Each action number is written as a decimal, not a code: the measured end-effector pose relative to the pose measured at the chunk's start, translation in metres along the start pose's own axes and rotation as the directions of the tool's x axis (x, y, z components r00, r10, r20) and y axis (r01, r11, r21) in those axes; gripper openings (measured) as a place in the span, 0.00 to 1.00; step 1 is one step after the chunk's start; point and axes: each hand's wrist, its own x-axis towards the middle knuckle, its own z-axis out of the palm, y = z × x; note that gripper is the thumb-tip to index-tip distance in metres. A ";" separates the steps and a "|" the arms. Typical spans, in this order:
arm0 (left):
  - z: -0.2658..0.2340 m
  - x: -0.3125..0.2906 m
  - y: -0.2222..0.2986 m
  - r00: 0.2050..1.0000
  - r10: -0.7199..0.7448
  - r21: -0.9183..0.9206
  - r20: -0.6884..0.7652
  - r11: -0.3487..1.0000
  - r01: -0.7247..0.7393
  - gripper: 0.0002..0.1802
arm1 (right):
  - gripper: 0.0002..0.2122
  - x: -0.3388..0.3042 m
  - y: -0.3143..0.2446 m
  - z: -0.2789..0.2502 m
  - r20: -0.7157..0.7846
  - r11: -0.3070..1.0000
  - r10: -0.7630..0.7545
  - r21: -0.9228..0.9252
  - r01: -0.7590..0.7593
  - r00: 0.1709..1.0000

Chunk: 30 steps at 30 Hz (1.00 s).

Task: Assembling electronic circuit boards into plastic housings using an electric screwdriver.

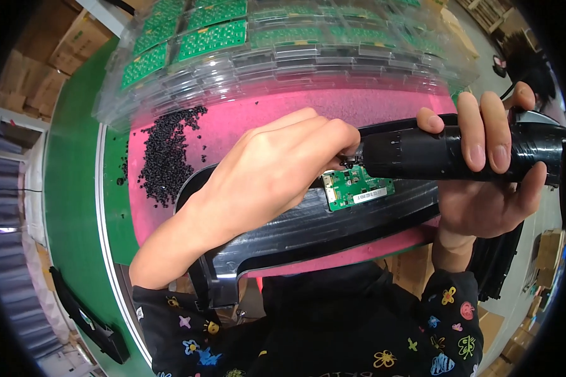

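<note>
My right hand (484,195) grips a black electric screwdriver (409,151), which lies nearly level with its nose toward the left. At that nose the fingers of my left hand (270,157) are pinched together, and small dark screws (348,162) show at the fingertips. Just below sits a green circuit board (361,188) with a white connector and a white label. It rests in a long curved black plastic housing (308,220) that spans the table in front of me. The screwdriver's tip and part of the board are hidden by my fingers and the tool.
A heap of small black screws (163,157) lies on the pink mat (233,103), left of the housing. Behind are stacked clear plastic trays (283,69) with green circuit boards (214,41). Another black housing (88,320) lies at the far left on the green surface (75,157).
</note>
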 end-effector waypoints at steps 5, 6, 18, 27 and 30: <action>0.005 -0.011 -0.001 0.949 -0.245 0.063 0.199 0.969 0.237 0.16 | 0.25 0.000 -0.011 -0.003 -0.024 0.993 0.004 -0.115 -0.006 1.000; 0.006 -0.012 -0.001 0.951 -0.234 0.055 0.202 0.972 0.227 0.16 | 0.26 0.000 -0.020 -0.003 -0.026 0.984 0.009 -0.177 -0.014 1.000; 0.012 -0.019 0.004 0.854 -0.337 0.453 0.396 0.881 0.137 0.02 | 0.21 -0.002 -0.011 -0.034 -0.100 0.903 0.028 -0.424 -0.068 0.995; 0.013 -0.013 0.004 0.934 -0.211 0.240 0.287 0.960 0.143 0.06 | 0.22 -0.005 -0.005 -0.036 -0.082 0.880 0.040 -0.469 -0.074 0.996; 0.016 -0.014 0.002 0.930 -0.176 0.171 0.321 0.977 0.125 0.10 | 0.21 -0.006 -0.002 -0.035 -0.075 0.879 0.036 -0.472 -0.067 0.997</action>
